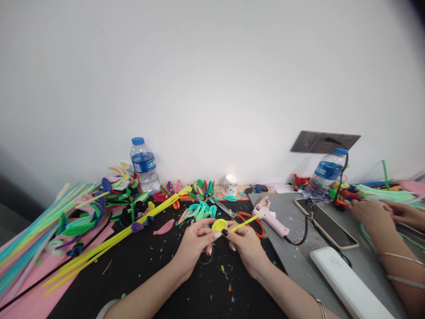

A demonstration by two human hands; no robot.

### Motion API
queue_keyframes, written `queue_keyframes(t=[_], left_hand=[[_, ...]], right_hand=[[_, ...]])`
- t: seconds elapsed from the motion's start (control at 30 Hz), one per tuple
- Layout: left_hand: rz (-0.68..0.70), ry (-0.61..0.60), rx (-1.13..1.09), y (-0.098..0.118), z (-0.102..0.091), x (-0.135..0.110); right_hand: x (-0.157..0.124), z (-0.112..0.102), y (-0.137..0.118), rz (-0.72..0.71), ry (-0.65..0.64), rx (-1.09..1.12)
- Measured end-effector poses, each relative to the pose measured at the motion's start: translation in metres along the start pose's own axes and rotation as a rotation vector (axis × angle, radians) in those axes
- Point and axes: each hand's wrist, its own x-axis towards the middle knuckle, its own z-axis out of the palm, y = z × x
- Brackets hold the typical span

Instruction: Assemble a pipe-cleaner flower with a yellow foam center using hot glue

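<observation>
A yellow pipe cleaner (219, 225) is wound into a flat round coil, its loose end sticking out to the upper right. My left hand (198, 241) pinches the coil's left and lower edge between thumb and fingers. On the other side, my right hand (245, 244) grips the coil where the loose end leaves it. Both hands are closed on it above the black mat (159, 270). Just beyond them lie orange-handled scissors (251, 221) and a bunch of turquoise pipe-cleaner loops (199, 210).
A pink glue gun (272, 219), a phone (327, 223) and a white box-like device (348, 281) lie to the right. Water bottles (145, 166) (325, 173) stand by the wall. Long pipe cleaners (49, 230) cover the left. At far right, another person's hands (375, 217) work.
</observation>
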Motion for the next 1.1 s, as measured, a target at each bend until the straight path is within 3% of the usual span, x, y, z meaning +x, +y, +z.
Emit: queue_keyframes(t=[0.4, 0.77, 0.97, 1.1], left_hand=[[0.047, -0.021, 0.287, 0.000, -0.001, -0.002], [0.089, -0.087, 0.352, -0.004, -0.005, -0.003], [0.200, -0.013, 0.409, 0.003, -0.008, -0.004], [0.376, 0.171, 0.408, 0.013, -0.017, -0.001]], right_hand=[[0.000, -0.009, -0.001, -0.045, 0.067, -0.174], [0.004, -0.021, -0.006, -0.159, 0.094, -0.310], [0.011, -0.037, -0.014, -0.260, 0.268, -0.290], [0.016, -0.052, -0.019, -0.324, 0.363, -0.282]])
